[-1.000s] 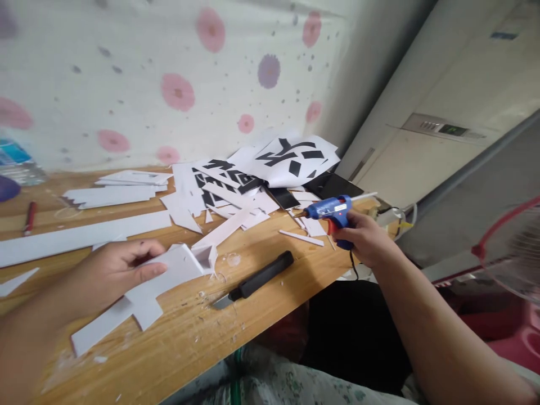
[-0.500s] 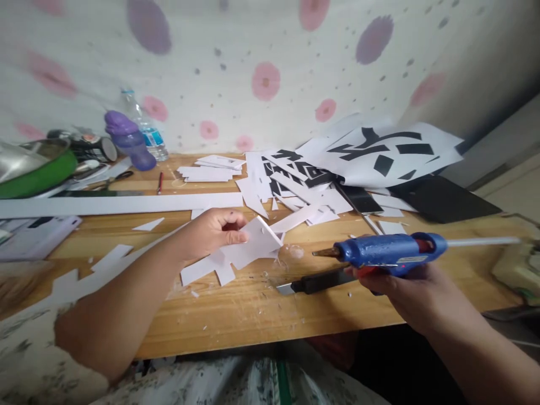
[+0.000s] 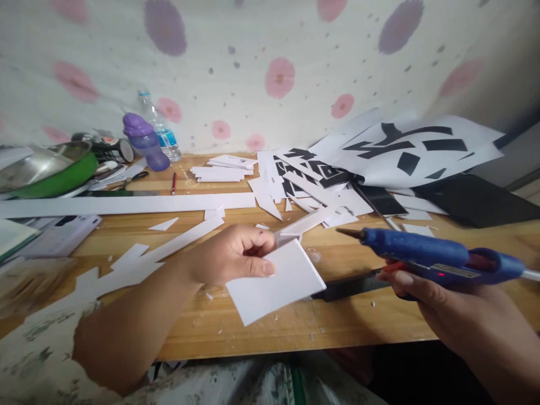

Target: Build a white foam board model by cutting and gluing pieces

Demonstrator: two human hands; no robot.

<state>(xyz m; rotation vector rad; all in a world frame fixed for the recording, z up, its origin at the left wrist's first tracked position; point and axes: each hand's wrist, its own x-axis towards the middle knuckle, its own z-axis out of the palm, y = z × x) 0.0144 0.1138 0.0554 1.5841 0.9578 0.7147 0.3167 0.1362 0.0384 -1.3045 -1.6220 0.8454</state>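
Between thumb and fingers, my left hand [image 3: 240,256] pinches a white foam board piece [image 3: 276,284], held above the wooden table with a flat face toward me. My right hand [image 3: 447,304] is wrapped round a blue hot glue gun [image 3: 422,253], a finger at its red trigger. The gun's nozzle points left, apart from the board, and a small red light glows on its side. Beneath, a black-handled utility knife [image 3: 350,286] lies on the table, its blade hidden behind the board. A narrow white strip [image 3: 310,220] lies just beyond my left hand.
White offcuts [image 3: 122,275] lie at left, near a long white strip [image 3: 126,203]. Paper sheets with black shapes [image 3: 405,149] and a dark phone [image 3: 382,199] are at back right. A purple-capped bottle [image 3: 145,143], a water bottle [image 3: 166,132] and a green pan [image 3: 54,174] stand back left.
My left hand has moved toward me and turned the board, showing more of its flat face. The glue gun has tilted slightly, still in my right hand. The whole view has shifted a little.
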